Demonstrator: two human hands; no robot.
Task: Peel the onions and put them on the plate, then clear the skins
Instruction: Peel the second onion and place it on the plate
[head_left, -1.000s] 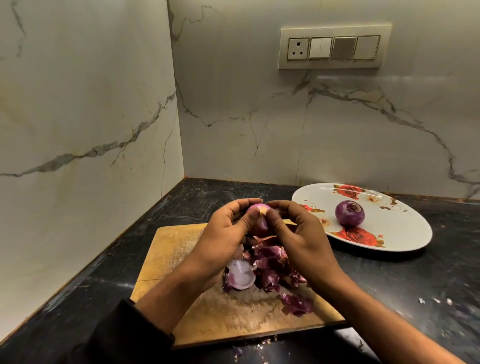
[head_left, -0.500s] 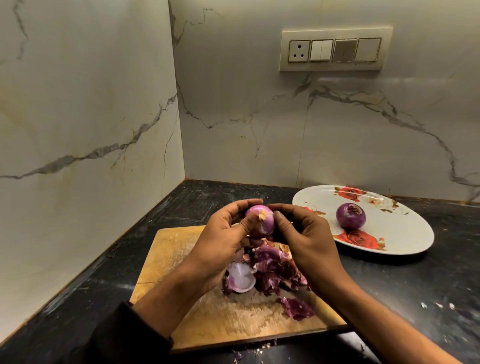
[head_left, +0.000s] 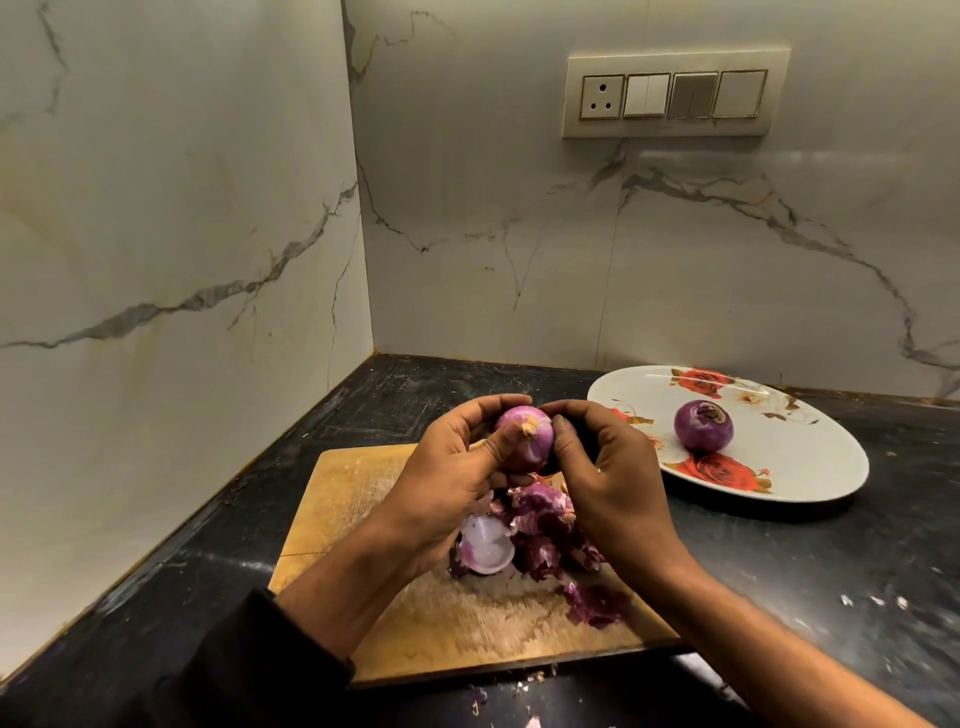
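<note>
We see two bare hands holding up a small red onion (head_left: 525, 437) over a wooden chopping board (head_left: 363, 488). The left hand (head_left: 451, 470) curls round the onion from one side, with its thumb pressed just under the little dry root tip. The right hand (head_left: 605, 467) curls round it from the other side, and its fingertips touch the onion's skin. The onion is round, smooth and shiny, pink and purple, with a pale rough nub facing us.

The board is flat, light brown and scratched, with pale scrape marks. On the board, right under the hands, lies a heap of onion skins (head_left: 540, 530). They are dark purple, thin and crumpled. At the left of the heap sits a curved onion shell (head_left: 485, 543), white and pale pink, like a tiny cup. One more purple scrap (head_left: 595, 605) lies on the board nearer to us. The hands and wrists hide part of the heap.

The board rests on a black stone counter (head_left: 831, 571) with pale crumbs on it. To the right of the board stands an oval white plate (head_left: 810, 457) with red roses painted on it. A second peeled onion (head_left: 704, 425), round and dark purple, sits on the plate. Behind the board, the walls are smooth pale marble with grey veins, and a cream switch panel (head_left: 675, 96) is fixed high up.
</note>
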